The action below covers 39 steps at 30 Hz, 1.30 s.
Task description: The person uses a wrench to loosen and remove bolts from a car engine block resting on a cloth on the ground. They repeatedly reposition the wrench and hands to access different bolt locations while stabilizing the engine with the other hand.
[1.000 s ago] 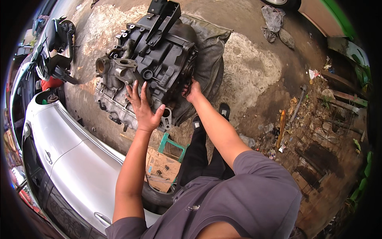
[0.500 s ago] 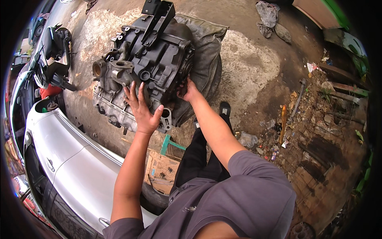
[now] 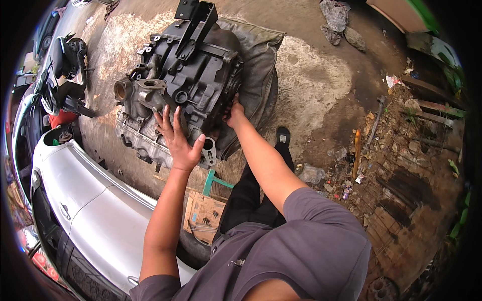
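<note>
A large dark engine lies on the ground in front of me, with a black bracket standing up at its far end. My left hand is open, fingers spread over the near side of the engine, beside a cast metal pipe piece with round openings. Whether its fingertips touch the metal, I cannot tell. Close to that thumb, a light metal lug with a hole sticks out. My right hand reaches against the engine's right side; its fingers are mostly hidden in shadow there.
A dark padded cover lies under and beside the engine. Near my legs are a green stand and a wooden board with small dark parts. A silver car is at left, a motorcycle beyond it. Rubble covers the right ground.
The view has shifted slightly. My right hand has turned a little at the engine's side, while my left hand keeps its spread pose in nearly the same spot.
</note>
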### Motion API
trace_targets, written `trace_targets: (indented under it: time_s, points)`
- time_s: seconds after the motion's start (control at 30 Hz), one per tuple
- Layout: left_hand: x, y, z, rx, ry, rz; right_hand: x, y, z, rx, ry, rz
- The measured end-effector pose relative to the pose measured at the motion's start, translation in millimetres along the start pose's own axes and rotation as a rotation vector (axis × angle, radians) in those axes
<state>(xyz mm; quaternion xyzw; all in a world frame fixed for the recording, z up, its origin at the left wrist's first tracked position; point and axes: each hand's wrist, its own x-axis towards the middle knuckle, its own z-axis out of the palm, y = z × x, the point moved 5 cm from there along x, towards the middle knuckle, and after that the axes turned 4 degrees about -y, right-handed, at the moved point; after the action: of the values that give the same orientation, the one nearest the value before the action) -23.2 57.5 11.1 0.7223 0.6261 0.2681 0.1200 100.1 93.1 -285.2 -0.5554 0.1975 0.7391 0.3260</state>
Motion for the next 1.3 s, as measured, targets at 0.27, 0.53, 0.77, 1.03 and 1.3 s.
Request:
trace_targets:
  time_s: [0.27, 0.53, 0.77, 1.03, 1.3]
  points:
    - [0, 2, 1, 0.009, -0.008, -0.009, 6, 6, 4, -0.017, 0.078, -0.113]
    - [-1, 1, 0, 0.035, -0.008, 0.009, -13, 0, 3, -0.08, 0.113, -0.138]
    - [-2, 2, -1, 0.064, -0.024, -0.02, -26, -14, -3, -0.233, 0.049, -0.066]
    - [0, 2, 1, 0.072, -0.013, -0.039, -10, -2, 5, -0.174, -0.037, -0.124]
    - [0, 3, 0, 0.087, -0.039, -0.059, -5, -3, -3, -0.172, -0.039, -0.037]
